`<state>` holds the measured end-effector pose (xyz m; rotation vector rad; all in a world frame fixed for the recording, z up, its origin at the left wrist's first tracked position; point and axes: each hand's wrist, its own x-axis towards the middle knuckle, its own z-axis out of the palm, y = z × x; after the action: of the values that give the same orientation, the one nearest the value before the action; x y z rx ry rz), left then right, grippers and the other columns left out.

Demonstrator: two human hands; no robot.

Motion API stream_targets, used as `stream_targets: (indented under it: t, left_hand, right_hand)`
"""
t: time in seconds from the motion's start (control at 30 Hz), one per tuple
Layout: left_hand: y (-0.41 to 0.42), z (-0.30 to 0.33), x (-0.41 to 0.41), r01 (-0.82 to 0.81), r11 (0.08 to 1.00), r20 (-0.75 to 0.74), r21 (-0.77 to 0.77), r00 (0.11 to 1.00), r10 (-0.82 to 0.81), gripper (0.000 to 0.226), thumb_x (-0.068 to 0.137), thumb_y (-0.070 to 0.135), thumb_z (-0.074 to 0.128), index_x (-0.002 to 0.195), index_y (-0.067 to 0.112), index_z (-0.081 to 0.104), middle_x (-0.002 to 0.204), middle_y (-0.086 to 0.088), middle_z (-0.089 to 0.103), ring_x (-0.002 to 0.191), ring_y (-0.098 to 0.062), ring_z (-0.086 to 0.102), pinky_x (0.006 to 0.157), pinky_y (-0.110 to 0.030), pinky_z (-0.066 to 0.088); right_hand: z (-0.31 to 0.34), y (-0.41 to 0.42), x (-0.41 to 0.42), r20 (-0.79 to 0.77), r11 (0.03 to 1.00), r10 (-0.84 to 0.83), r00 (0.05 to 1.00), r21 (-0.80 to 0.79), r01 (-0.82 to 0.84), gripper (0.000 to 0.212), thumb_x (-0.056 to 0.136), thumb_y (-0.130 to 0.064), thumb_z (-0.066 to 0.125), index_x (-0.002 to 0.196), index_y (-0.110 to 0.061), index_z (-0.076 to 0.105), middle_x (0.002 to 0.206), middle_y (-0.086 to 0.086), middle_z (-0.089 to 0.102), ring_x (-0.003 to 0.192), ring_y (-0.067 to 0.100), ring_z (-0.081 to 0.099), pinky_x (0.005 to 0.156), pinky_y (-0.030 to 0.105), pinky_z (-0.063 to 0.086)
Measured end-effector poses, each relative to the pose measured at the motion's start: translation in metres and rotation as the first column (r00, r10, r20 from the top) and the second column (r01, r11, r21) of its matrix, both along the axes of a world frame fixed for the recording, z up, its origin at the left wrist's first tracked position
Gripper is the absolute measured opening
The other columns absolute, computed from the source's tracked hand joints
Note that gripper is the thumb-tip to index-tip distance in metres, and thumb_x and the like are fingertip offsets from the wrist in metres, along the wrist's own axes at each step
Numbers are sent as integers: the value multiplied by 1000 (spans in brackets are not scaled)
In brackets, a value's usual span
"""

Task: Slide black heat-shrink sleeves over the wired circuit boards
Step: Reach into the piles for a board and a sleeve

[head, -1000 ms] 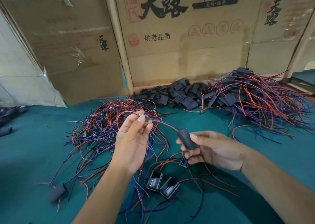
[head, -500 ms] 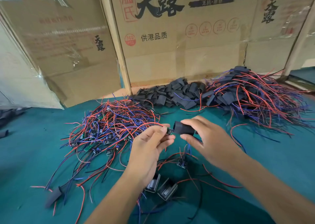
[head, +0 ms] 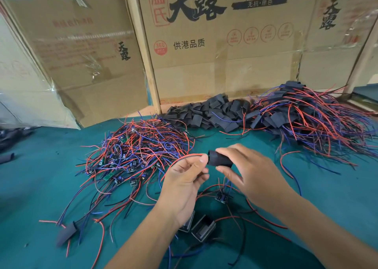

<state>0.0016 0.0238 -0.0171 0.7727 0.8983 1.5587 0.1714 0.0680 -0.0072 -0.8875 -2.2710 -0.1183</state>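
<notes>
Centre of frame: right hand pinches a black heat-shrink sleeve between thumb and fingers, its open end pointing left. Left hand sits just left of it, fingertips touching the sleeve mouth, pinching red and black wires that arc away to the left; the board on them is hidden, can't tell if it's inside the sleeve.

Readable print on the brown cardboard boxes across the top: large black "天露" three times, red seal "温氏", "供港品质", "无抗·原色", a red "360" circle. Four red round icons, too small to read.

On the teal mat: one pile of bare wired circuit boards with red, blue and black leads at centre left; one heap of empty black sleeves at upper centre; one pile of sleeved boards with red and blue leads at upper right. Items in the piles are too many to count. Two small black box-shaped parts at lower centre, one loose circuit board under the right hand, one sleeved board at lower left.
</notes>
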Motion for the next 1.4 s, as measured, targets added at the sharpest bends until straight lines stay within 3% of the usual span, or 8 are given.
stream_targets:
  t: [0.17, 0.33, 0.47, 0.7, 0.87, 1.07, 1.17, 1.4]
  left_hand:
    - [2, -1, -1, -22, 1000, -51, -1, 998, 22, 9, 66, 25, 80, 69, 19, 74, 70, -1, 61, 65, -12, 56, 68, -24, 50]
    - [2, -3, 0, 38, 998, 68, -44, 997, -35, 5, 73, 19, 76, 75, 15, 74, 68, -4, 61, 64, -13, 60, 65, -22, 55]
    - [3, -4, 0, 43, 995, 72, -93, 997, -36, 4, 72, 21, 76, 74, 19, 73, 68, -2, 61, 61, -11, 59, 61, -23, 52]
    - [4, -6, -1, 78, 986, 137, -144, 989, -59, 5, 78, 17, 73, 80, 15, 69, 69, -1, 65, 58, -11, 61, 57, -22, 54]
    - [4, -4, 1, 94, 986, 185, -137, 980, -67, 9, 79, 20, 72, 78, 16, 64, 69, 0, 61, 59, -10, 62, 58, -20, 54]
    - [3, -2, 2, 151, 976, 210, -154, 971, -117, 14, 81, 21, 71, 85, 12, 61, 71, -3, 56, 60, -12, 60, 61, -21, 55]
    - [3, -2, 2, 161, 978, 239, -136, 963, -125, 11, 84, 21, 70, 84, 11, 64, 71, -4, 58, 62, -15, 63, 64, -25, 57]
    - [3, -2, 1, 151, 981, 169, -124, 977, -129, 4, 69, 17, 73, 66, 15, 71, 67, -6, 62, 63, -18, 66, 62, -27, 58]
  right_hand:
    - [-1, -1, 1, -9, 999, 32, 999, -7, -32, 32, 91, -29, 65, 116, -8, 64, 99, 4, 64, 78, 26, 64, 55, 38, 53]
    - [0, -3, -1, -37, 999, 49, 998, -9, -50, 36, 93, -33, 56, 116, -7, 64, 99, 4, 63, 76, 25, 63, 54, 35, 52]
    - [0, -4, -3, -19, 999, 37, 999, -16, -38, 30, 89, -24, 68, 113, -6, 65, 96, 5, 64, 71, 24, 61, 53, 30, 48]
    - [-4, -1, -3, -11, 998, 37, 999, -55, -38, 28, 91, -21, 67, 114, -5, 65, 97, 4, 63, 71, 22, 60, 60, 23, 39]
    - [-9, -1, -6, -45, 998, 47, 998, -46, -49, 35, 94, -32, 55, 116, -7, 64, 101, 4, 64, 77, 22, 62, 64, 22, 40]
    - [-11, 1, -7, -77, 996, 68, 995, -60, -73, 34, 92, -24, 57, 119, -4, 64, 106, 8, 64, 86, 25, 64, 68, 28, 48]
    - [-10, 2, -5, -135, 990, 69, 988, -113, -84, 35, 92, -22, 57, 122, -4, 62, 111, 9, 63, 92, 29, 64, 71, 41, 54]
    - [-4, -1, -3, -101, 986, 136, 986, -82, -144, 38, 94, -26, 54, 123, -3, 61, 111, 8, 62, 89, 29, 64, 70, 45, 56]
